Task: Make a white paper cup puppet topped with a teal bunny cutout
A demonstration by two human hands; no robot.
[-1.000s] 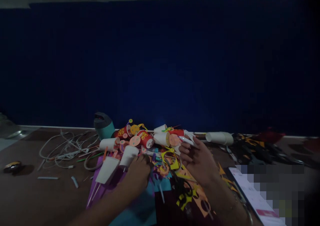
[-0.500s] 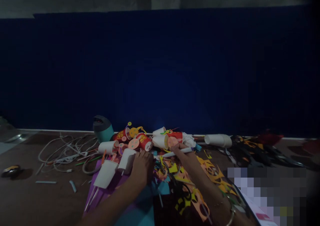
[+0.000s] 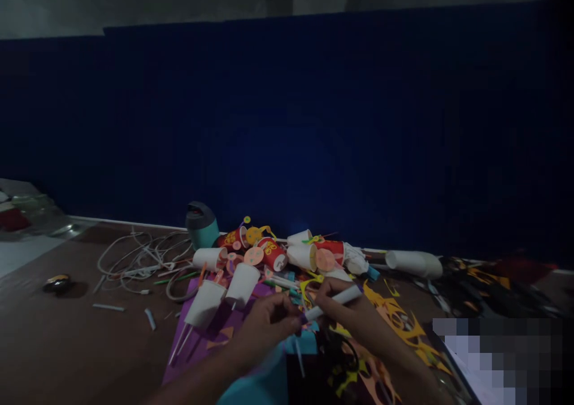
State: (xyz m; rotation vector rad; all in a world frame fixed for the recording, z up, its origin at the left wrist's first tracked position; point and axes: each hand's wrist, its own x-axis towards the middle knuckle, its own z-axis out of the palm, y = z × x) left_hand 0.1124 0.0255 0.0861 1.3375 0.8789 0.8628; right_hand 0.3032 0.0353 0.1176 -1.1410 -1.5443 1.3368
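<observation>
A white marker (image 3: 342,298) with purple ends is gripped in my right hand (image 3: 348,319), slanting up to the right. The fingertips of my left hand (image 3: 269,326) are pinched together at the marker's lower left end, seemingly on its cap. Beneath both hands lie paper scraps and a turquoise sheet (image 3: 258,386). Just left of my left hand, two white paper cups (image 3: 243,285) with straws rest upside down on a purple sheet (image 3: 188,348). Black scissors (image 3: 347,348) lie partly hidden under my right forearm.
Behind my hands are red printed cups (image 3: 272,254), more white cups (image 3: 301,256) and paper discs. A teal flask (image 3: 203,228), coiled white cable (image 3: 130,255) and computer mouse (image 3: 57,283) are leftward. Stacked cups (image 3: 412,264) and orange cutouts (image 3: 399,312) lie right. A blue wall (image 3: 287,124) stands behind.
My left hand has come away from the cups and moved right to the marker's end. My right hand has brought the marker lower and tilted it. The view has shifted left.
</observation>
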